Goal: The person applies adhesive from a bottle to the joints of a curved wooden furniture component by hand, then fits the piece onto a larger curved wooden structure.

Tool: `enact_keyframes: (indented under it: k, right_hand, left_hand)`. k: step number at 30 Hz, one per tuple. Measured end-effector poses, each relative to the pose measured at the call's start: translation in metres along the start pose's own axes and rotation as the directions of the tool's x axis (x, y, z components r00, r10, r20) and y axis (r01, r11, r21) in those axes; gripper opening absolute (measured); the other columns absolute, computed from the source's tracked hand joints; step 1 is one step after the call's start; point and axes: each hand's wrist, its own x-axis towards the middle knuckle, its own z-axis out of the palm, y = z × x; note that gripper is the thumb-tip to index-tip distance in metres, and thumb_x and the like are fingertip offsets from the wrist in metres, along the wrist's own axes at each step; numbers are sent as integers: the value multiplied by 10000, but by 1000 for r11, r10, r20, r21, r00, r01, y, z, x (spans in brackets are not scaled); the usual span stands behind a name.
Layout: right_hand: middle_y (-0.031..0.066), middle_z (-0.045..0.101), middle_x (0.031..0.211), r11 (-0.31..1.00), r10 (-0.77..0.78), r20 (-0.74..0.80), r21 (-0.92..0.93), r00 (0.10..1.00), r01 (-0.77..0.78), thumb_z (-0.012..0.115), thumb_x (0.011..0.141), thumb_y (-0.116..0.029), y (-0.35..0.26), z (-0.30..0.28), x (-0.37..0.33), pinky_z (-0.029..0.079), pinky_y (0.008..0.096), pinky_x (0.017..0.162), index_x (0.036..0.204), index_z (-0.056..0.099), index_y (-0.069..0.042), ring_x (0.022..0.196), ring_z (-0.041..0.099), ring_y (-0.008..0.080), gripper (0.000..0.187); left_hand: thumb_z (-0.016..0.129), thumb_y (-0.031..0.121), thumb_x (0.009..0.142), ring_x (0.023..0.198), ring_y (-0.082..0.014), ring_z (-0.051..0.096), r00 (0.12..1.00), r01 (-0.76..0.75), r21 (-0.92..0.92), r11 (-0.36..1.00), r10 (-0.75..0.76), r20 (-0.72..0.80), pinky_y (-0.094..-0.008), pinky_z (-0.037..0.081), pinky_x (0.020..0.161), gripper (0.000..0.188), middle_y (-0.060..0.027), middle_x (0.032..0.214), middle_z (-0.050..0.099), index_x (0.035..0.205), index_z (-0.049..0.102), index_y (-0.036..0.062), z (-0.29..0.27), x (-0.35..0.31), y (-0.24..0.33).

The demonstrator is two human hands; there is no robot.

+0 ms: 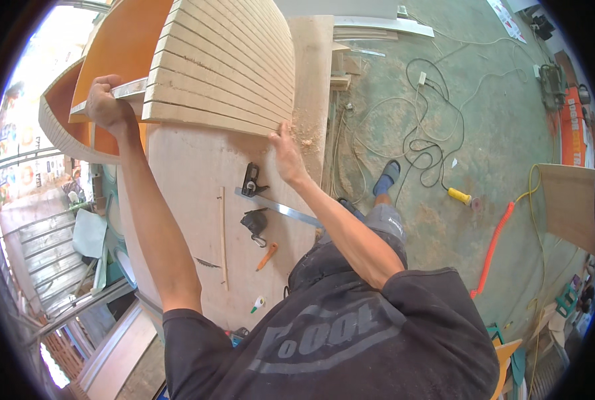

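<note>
Fingers of the left hand (107, 103) clench around a metal straightedge (121, 91) at the left edge of the curved slatted wood panel (224, 63). That panel lies on the far end of the plywood workbench (191, 180). Right hand (285, 150) presses its fingers flat against the panel's near right corner, grasping nothing. Below the panel lie a combination square (271, 200) and an orange pencil (266, 256).
</note>
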Motion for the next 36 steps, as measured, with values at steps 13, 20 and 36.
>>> enact_keyframes:
  k: [13,20,36]
  right_hand:
    - [299,126,1679,996,71,-23,-54,997,-72,189,1047,-689,-31,6,2,104,382,1284,1595,56,106,1583,97,367,975]
    - [334,71,1671,990,54,-115,135,992,-38,196,960,-832,-27,20,9,63,390,1289,1586,42,129,1582,54,395,1157]
    - [302,371,1555,704,-246,59,-675,968,220,665,931,-357,9,-39,-22,344,520,1179,1440,454,58,1448,379,432,690]
  left_hand:
    - [672,60,735,644,-193,672,991,-132,75,988,133,-2,-324,516,585,40,-58,765,730,697,671,50,2,1,-12]
    - [661,51,748,647,-174,657,999,-49,60,997,48,9,-310,518,607,44,-50,756,722,705,670,44,0,1,-15]
    - [624,-3,722,639,-184,648,995,-101,93,991,99,21,-310,508,582,73,-60,756,713,679,667,37,-11,-2,-14]
